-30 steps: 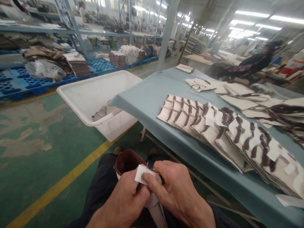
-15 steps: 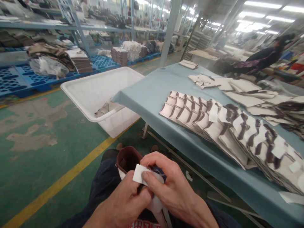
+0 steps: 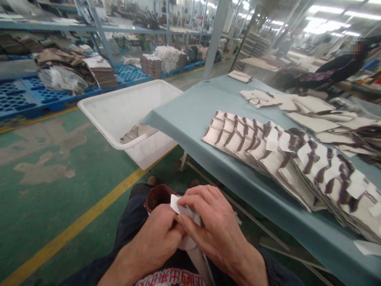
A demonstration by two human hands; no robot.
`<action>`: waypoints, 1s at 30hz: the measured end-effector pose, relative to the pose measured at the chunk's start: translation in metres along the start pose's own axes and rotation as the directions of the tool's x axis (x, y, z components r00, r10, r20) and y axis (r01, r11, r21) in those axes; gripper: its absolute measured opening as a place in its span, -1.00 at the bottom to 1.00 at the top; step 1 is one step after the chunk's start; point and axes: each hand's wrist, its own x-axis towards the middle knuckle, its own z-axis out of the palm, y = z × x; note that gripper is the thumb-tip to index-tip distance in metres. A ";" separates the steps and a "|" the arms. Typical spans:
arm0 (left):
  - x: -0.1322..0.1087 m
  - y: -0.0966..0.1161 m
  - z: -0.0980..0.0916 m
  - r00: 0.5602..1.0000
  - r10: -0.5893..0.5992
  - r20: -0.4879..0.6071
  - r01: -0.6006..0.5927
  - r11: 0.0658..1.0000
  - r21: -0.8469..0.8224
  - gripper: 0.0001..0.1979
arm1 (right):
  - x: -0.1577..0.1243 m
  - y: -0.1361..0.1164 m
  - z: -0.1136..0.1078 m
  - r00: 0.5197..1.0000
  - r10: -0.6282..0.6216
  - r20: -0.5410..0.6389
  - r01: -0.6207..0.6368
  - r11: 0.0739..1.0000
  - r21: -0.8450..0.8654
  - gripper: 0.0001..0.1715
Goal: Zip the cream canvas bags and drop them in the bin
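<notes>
On a green floor (image 3: 56, 206) crossed by a yellow line (image 3: 86, 217) stood a long table (image 3: 190, 105) under a blue-green cover, reaching from the far middle down to the near right. Just beyond its left corner sat a white bin (image 3: 149, 153), with a few beige pieces (image 3: 131, 135) lying inside. Along the table's near edge ran an overlapping row of cream pieces (image 3: 270, 161) with dark brown edges; looser flat pieces (image 3: 309, 121) lay behind it.

Left of the table, over the person's lap, was a brown-lined piece (image 3: 157, 196), its rounded opening facing up just beyond the left hand (image 3: 159, 232). That hand was curled tight around the piece, most of its fingers hidden. Touching it, the right hand (image 3: 212, 216) bent over, fingertips and thumb pinching a small white slip (image 3: 175, 201), whose corner stuck up between the two hands, near the opening.
</notes>
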 end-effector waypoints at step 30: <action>0.011 0.007 -0.008 0.976 -0.200 0.082 0.105 0.769 0.631 -0.74 | -0.017 0.000 0.026 0.981 0.180 0.073 -0.177 0.983 -0.053 -0.73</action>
